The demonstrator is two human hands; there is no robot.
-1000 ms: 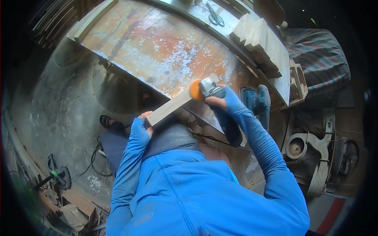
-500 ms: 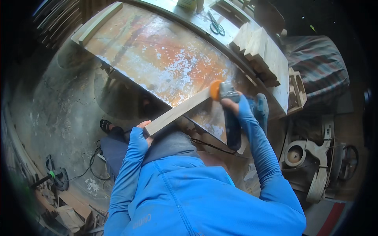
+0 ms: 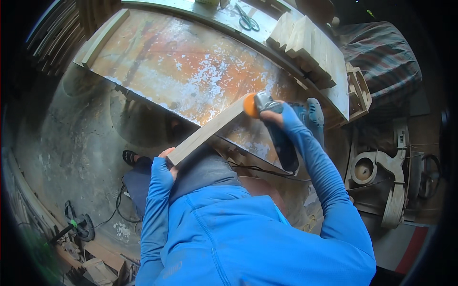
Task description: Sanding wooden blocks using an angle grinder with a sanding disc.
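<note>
My left hand (image 3: pixel 168 163) is closed round the near end of a squared wooden bar (image 3: pixel 207 132), which slants from my lap up over the edge of the worktable (image 3: pixel 157 57). In my right hand (image 3: pixel 279 117) is an angle grinder (image 3: pixel 280 143), with its dark body pointing back toward me. The grinder's orange disc (image 3: pixel 249 105) meets the far end of the bar; whether it presses on the end face or just beside it is hard to see. A second power tool, teal and dark (image 3: pixel 315 117), lies just beyond my right wrist.
On the raised shelf behind lie green-handled scissors (image 3: pixel 247 22) and a stack of wooden blocks (image 3: pixel 305 45). One wooden strip (image 3: pixel 107 38) rests at the table's left end. A metal machine (image 3: pixel 381 167) stands at right. Cables (image 3: pixel 117 205) and scrap wood (image 3: pixel 98 267) lie on the floor.
The whole view has shifted a little, so the table and bar appear farther left and higher. The grinder has tilted slightly and stays at the bar's far end. Both hands keep their hold.
</note>
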